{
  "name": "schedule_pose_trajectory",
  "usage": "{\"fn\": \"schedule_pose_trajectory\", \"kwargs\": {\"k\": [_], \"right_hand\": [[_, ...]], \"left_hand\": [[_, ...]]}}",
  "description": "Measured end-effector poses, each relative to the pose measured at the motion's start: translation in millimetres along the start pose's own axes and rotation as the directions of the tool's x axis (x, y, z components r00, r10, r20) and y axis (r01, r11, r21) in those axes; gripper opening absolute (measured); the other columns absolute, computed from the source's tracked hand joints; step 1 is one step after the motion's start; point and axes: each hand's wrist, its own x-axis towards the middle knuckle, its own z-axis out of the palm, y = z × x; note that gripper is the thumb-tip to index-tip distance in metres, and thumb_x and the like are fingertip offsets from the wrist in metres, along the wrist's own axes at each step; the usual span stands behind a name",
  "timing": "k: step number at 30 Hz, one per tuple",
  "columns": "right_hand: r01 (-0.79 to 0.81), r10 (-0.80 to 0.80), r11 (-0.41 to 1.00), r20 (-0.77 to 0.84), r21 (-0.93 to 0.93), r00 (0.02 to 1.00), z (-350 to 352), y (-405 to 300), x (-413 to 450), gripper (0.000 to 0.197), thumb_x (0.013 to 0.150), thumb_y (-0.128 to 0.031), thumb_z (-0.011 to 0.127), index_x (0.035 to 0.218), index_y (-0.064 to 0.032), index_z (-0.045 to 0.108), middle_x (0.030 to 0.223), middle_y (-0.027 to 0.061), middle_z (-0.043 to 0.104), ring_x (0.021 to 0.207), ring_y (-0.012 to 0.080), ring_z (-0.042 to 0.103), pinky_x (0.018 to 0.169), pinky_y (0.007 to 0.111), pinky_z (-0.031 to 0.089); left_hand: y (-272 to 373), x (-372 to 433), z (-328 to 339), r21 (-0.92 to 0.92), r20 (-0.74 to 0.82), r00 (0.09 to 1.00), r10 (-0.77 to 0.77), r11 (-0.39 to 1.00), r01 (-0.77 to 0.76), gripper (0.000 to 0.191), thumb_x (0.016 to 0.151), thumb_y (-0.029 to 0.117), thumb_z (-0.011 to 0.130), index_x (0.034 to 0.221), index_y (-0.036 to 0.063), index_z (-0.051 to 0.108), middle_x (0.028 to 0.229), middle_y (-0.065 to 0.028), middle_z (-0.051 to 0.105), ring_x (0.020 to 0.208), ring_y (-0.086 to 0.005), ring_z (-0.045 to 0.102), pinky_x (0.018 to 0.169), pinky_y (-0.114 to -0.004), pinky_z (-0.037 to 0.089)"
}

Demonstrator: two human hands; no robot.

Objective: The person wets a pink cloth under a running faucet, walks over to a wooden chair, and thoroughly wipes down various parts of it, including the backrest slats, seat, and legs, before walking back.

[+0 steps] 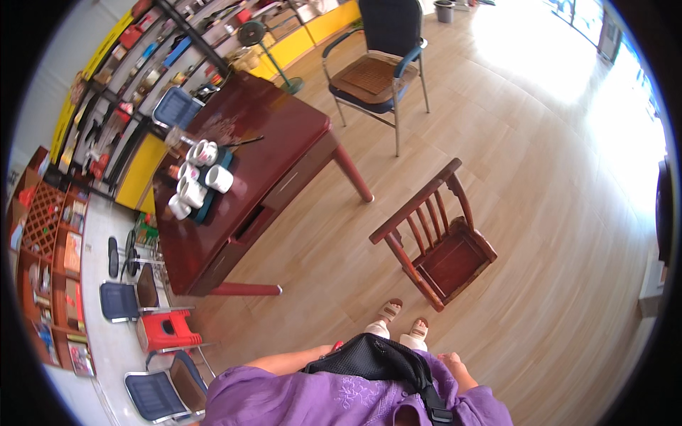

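Observation:
My right hand point(452, 362) hangs at my side by the purple shirt, its fingers curled; whether it holds anything does not show. On the other side, a bare forearm runs behind a black mesh bag point(367, 355), and a bit of red shows at its end; that hand itself is hidden. In front of my sandalled feet stands a low dark red wooden chair point(453, 266) with a slatted back. Ahead to the left is a dark red wooden table point(266, 117) bearing several white mugs point(219, 179) on and around a dark green tray point(204, 209).
A metal-framed armchair point(373, 80) with a woven seat stands beyond the table, near a green standing fan point(269, 53). Loaded shelves line the left wall. Blue chairs point(118, 301) and a red plastic stool point(169, 330) are at the lower left. The table's legs stick out over the wooden floor.

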Motion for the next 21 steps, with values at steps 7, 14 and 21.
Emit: {"fn": "schedule_pose_trajectory", "kwargs": {"k": [7, 14, 21], "right_hand": [[0.130, -0.134, 0.990, -0.073, -0.051, 0.988, -121, -93, 0, 0.030, 0.084, -0.030, 0.047, 0.076, -0.0089, 0.067, 0.067, 0.0082, 0.066, 0.066, 0.0204, 0.065, 0.064, 0.034, 0.052], [0.201, -0.199, 0.979, 0.073, -0.024, 0.977, -165, -153, -2, 0.025, 0.082, -0.026, 0.054, 0.083, -0.0023, 0.061, 0.069, 0.0156, 0.061, 0.065, 0.0289, 0.060, 0.058, 0.039, 0.046], [0.349, -0.290, 0.883, 0.221, -0.315, 0.931, -138, -248, 3, 0.026, 0.083, -0.027, 0.053, 0.086, -0.0030, 0.061, 0.071, 0.0155, 0.061, 0.068, 0.0267, 0.061, 0.059, 0.037, 0.046]], "left_hand": [[-34, -50, 42, -0.175, -0.223, 0.953, 0.206, 0.953, -0.247, 0.036, 0.086, 0.028, 0.057, 0.109, 0.0010, 0.055, 0.106, -0.0071, 0.060, 0.101, -0.0142, 0.054, 0.086, -0.030, 0.043], [-73, -98, 75, -0.204, -0.400, 0.795, 0.457, 0.801, -0.563, 0.037, 0.087, 0.029, 0.056, 0.110, 0.0005, 0.055, 0.107, -0.0076, 0.059, 0.101, -0.0146, 0.054, 0.087, -0.031, 0.043], [-163, -121, 96, -0.305, -0.566, 0.648, 0.510, 0.601, -0.739, 0.038, 0.088, 0.029, 0.055, 0.111, -0.0001, 0.054, 0.107, -0.0082, 0.059, 0.102, -0.0150, 0.053, 0.088, -0.031, 0.042]]}}
